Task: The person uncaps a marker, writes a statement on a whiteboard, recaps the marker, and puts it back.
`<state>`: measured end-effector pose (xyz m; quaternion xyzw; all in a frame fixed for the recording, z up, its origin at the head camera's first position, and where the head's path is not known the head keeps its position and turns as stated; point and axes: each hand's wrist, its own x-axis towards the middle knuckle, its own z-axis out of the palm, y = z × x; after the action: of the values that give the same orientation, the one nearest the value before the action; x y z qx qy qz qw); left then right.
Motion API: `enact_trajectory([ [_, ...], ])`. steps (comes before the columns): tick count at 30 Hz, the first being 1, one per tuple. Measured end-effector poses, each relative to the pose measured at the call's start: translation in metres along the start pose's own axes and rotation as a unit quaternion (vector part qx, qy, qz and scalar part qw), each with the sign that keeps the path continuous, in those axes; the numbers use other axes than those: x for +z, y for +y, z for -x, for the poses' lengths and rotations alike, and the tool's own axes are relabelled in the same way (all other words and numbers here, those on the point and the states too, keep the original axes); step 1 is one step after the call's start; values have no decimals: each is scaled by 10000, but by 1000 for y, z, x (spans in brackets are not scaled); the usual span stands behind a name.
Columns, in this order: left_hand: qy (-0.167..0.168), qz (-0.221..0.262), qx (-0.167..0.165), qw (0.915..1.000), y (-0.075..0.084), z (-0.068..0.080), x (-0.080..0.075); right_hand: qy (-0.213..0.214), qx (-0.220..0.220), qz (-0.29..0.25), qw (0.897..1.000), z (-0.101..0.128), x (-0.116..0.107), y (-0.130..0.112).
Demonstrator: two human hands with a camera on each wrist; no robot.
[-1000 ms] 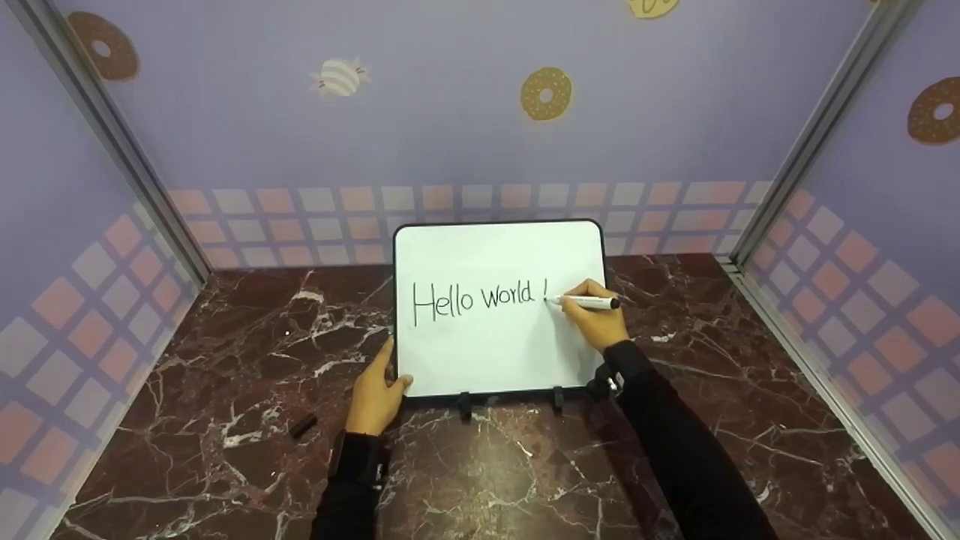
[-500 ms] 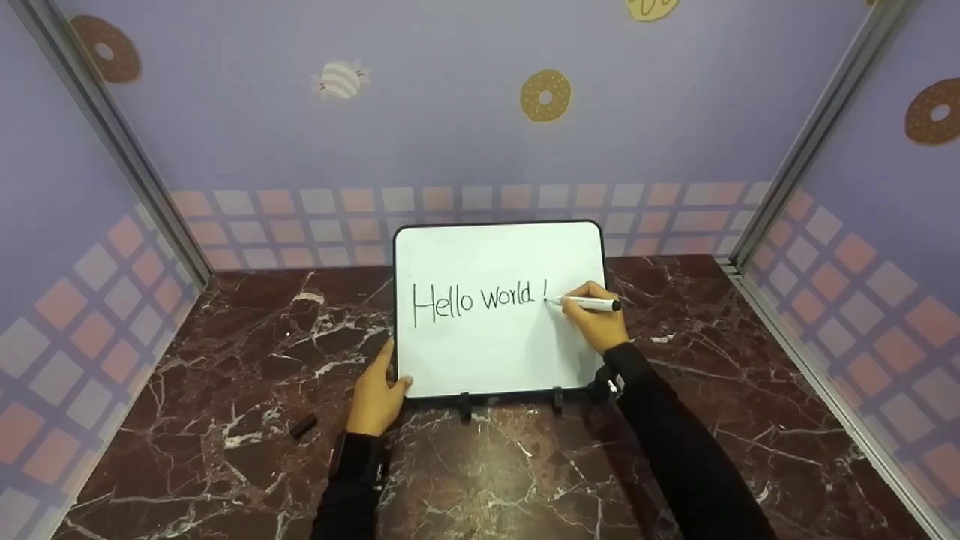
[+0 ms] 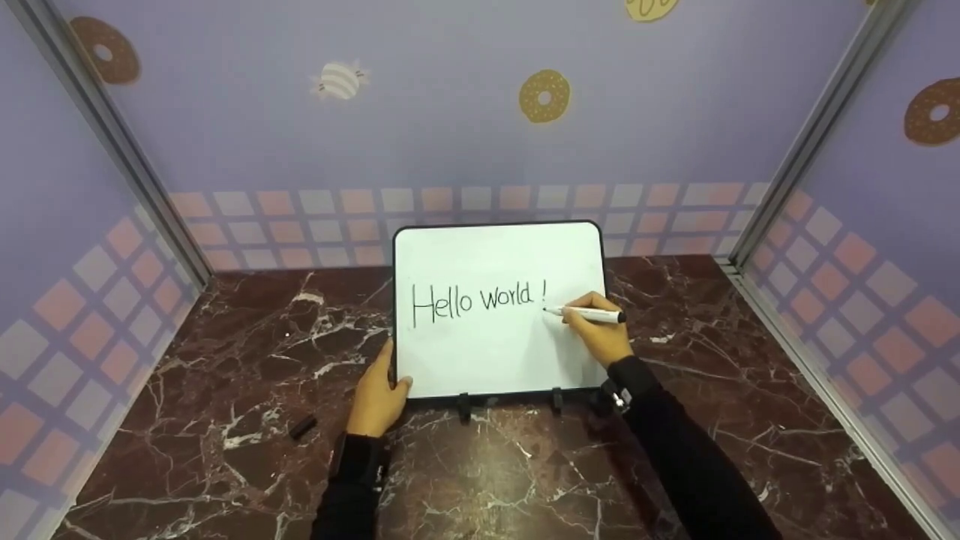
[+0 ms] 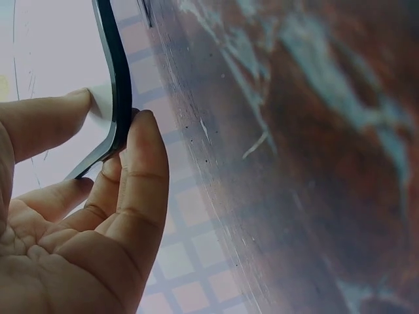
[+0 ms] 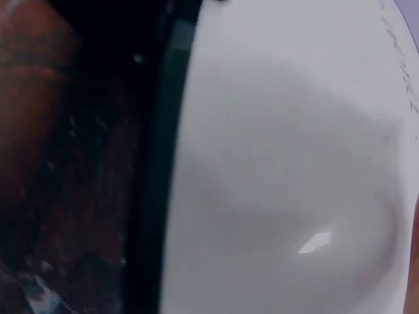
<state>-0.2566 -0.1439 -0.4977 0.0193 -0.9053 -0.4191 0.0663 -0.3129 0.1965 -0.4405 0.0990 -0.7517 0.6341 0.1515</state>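
Note:
A whiteboard [image 3: 480, 352] with a black frame leans back on the table, bearing the handwritten words "Hello world !" in black. My left hand [image 3: 376, 397] grips its lower left corner, thumb on the white face and fingers behind the frame, as the left wrist view shows close up. In my right hand [image 3: 600, 334] a white marker [image 3: 596, 315] with a black end is pinched like a pen. Its dark tip points left, just below the exclamation mark. The right wrist view catches mostly the board's face [image 5: 281, 163] and only a sliver of the hand at the right edge.
A black marker cap [image 3: 303, 427] lies on the dark red marbled table [image 3: 225, 480], left of my left hand. Two black feet [image 3: 465, 407] jut out under the board's lower edge. Patterned walls [image 3: 450, 135] enclose the table at the back and both sides.
My right hand has moved slightly down with the marker, and its tip has left the dot of the exclamation mark. The left hand and the board stay in place.

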Motion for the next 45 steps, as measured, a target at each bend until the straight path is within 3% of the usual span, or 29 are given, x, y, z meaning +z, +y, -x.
enact_trajectory([
  [8,-46,-49,6,10000,0,0,-1,-386,-113,-456,9981,16,11,2],
  [12,-104,-38,31,9999,1,2,-1,-526,-38,-660,9964,22,17,15],
  [19,-48,14,49,10000,2,4,-1,-777,-142,-1468,9860,35,26,29],
  [24,25,-63,51,10000,3,6,-1,-925,-314,-1740,9799,48,30,32],
  [32,30,-158,51,9999,4,13,-3,-903,-209,-2278,9693,65,32,39],
  [40,335,-350,457,9978,3,25,-6,-931,-468,-2583,9604,71,28,39],
  [45,549,-609,523,9953,-2,32,-21,-983,-636,-2663,9567,71,28,38],
])
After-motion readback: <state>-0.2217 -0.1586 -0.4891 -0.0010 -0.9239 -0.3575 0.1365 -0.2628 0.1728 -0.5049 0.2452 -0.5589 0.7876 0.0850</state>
